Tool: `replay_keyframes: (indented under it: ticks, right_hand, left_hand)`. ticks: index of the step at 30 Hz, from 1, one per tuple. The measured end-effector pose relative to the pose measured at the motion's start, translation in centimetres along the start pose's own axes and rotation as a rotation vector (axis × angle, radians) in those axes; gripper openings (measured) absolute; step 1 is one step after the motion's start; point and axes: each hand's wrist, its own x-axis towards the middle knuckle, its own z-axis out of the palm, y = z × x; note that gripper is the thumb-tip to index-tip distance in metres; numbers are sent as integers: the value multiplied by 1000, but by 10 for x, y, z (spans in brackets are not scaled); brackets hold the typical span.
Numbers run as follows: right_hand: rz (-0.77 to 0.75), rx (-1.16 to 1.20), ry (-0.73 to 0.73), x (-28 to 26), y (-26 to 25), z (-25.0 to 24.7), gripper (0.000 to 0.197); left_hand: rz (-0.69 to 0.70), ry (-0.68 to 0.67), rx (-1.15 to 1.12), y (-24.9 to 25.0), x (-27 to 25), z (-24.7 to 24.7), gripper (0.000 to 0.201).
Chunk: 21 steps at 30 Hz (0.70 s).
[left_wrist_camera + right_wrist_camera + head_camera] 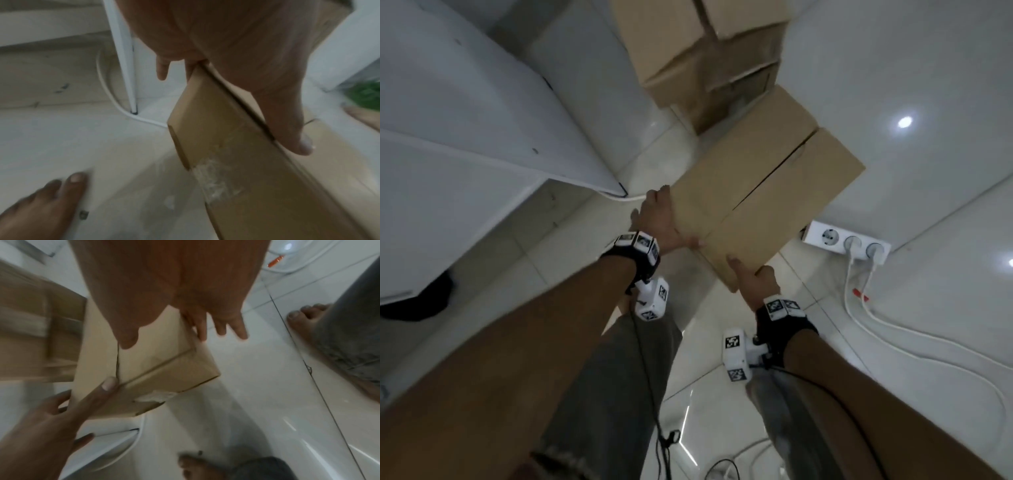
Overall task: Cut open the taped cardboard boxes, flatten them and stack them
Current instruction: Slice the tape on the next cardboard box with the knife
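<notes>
- Cardboard box (763,192) held up off the floor, just in front of the box pile (705,58).
- Left hand (659,219) gripping its near-left edge, thumb on top.
- Right hand (755,282) clamped on the near corner.

A white power strip (846,242) lies on the glossy white tiled floor (928,85), with two plugs in it. White cables (914,339) run from it across the tiles, and one carries a small red tag (860,294). A white cabinet (465,144) stands at the left, with a dark object (417,301) below it. Something green (366,95) shows blurred in the left wrist view.
</notes>
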Motion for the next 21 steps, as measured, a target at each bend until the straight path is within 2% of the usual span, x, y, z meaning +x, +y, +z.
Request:
replay_keyframes:
  ticks: [2,4,6,11,14,16,18,21]
  right_hand:
    - [-94,83,148,-44,-18,-20,100]
    - [-164,128,286,-97,-42,-52,97]
    - [-248,123,334,-157,-69,-91,96]
    - [-533,-22,357,-330,-131,-174,110]
    - [-696,-101,360,-443,-164,-201,88]
    - [-833,-180,367,-514,-190,-211,85]
    - [-983,-246,359,-581,-219,-210,91]
    - [-1201,-295,283,-679,-260,-184,91]
  left_hand:
    - [128,7,-72,15,-36,-30,149]
    - [244,25,-58,37,-79,-67,148]
    - [318,88,-4,63,-128,-109,143]
    - [424,225,52,110,-264,-227,154]
    - [469,299,77,119,-348,-295,161]
    - [466,358,23,115,-404,-337,162]
    - [466,403,-22,102,-458,-376,163]
    - [416,500,-124,59,-528,-421,155]
